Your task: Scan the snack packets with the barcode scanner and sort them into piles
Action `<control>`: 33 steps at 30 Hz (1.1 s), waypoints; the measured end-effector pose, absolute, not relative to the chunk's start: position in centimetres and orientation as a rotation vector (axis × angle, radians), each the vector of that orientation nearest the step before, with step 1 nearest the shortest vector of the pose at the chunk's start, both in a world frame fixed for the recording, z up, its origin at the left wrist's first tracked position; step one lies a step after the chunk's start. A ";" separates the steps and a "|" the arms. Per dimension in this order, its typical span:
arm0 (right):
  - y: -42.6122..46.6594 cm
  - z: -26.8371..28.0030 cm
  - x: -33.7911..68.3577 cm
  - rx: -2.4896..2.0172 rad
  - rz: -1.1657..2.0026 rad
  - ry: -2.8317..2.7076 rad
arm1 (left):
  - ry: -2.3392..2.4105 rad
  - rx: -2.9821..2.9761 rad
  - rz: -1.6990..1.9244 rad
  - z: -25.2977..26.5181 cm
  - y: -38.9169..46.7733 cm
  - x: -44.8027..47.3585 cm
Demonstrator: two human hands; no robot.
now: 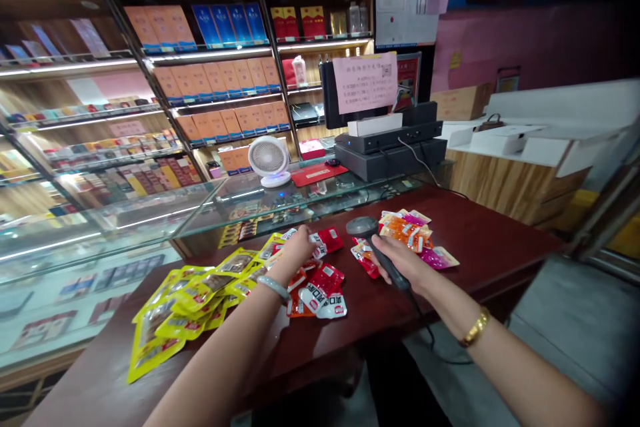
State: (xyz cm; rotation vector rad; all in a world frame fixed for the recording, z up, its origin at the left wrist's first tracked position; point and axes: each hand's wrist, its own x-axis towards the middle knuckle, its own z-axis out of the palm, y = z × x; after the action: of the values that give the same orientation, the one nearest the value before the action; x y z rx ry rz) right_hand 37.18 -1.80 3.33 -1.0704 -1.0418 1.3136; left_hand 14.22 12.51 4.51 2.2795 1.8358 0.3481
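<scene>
My right hand point(400, 259) is wrapped round the handle of a dark barcode scanner point(364, 227), its head pointing left over the table. Below its cable hangs off the front edge. Closed fingers of my left hand point(299, 248) pinch a red and white snack packet point(327, 241); the fingertips are partly hidden. Under and beside that hand lie loose red and white snack packets point(325, 278). To its left spreads a pile of yellow snack packets point(200, 293). Beyond the scanner sits a pile of orange and purple snack packets point(407, 232), with a red packet point(365, 260) by my right hand.
The dark red wooden table point(480, 233) adjoins a glass display counter point(200, 207). On the glass stand a white fan point(269, 157), a red mat point(319, 173) and a black cash register point(390, 153) with a monitor. Shelves of boxed goods point(220, 80) line the back.
</scene>
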 end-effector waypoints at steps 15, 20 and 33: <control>-7.5 2.0 41.5 -1.191 1.213 -1.037 | 1.656 2.579 0.123 0.9 9.9 24.0; -8.4 2.1 41.8 -1.193 1.255 -1.009 | 1.627 2.308 0.135 0.9 10.8 24.4; -6.6 1.9 38.6 -1.107 1.350 -1.072 | 1.800 2.241 0.571 4.8 13.3 15.5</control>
State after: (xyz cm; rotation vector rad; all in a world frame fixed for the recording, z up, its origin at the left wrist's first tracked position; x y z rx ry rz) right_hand 38.56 -6.63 1.90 -1.1066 -1.0718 1.3496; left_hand 15.54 13.34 4.76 2.2412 1.7995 0.5708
